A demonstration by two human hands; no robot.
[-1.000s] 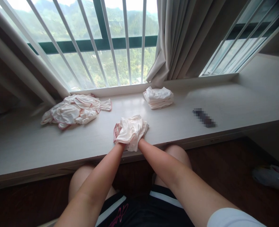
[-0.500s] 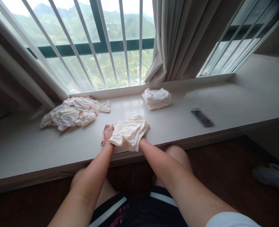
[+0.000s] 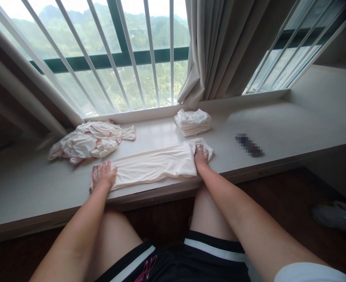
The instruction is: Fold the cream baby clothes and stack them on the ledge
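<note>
The left hand (image 3: 104, 175) lay open and flat, fingers spread, on one end of the garment (image 3: 152, 164); the right hand (image 3: 201, 156) rested on the other end, fingers pointing toward the window, and whether it pinched the fabric could not be told. The garment, cream-white, stretched lengthwise between them along the front of the ledge (image 3: 29, 188), fairly smooth in the middle, wrinkled near the right hand, with a pinkish edge under the left fingers. Just behind its right end sat a folded stack (image 3: 193, 123) of similar pale cloth, layers one on another. Behind its left end lay a loose heap (image 3: 87, 141) of white pieces with pink trim, crumpled together. Farther right on the ledge was a dark object (image 3: 249, 145), blurred out. Below the ledge's front edge showed the person's bare thighs and black shorts (image 3: 214, 248) with white bands; a white sleeve (image 3: 305, 271) covered the right upper arm. A pale bag (image 3: 336, 217) stood on the dark floor to the right. Beyond the ledge, between grey-brown curtains (image 3: 217, 47), the barred window (image 3: 158, 86) looked out on green hills.
</note>
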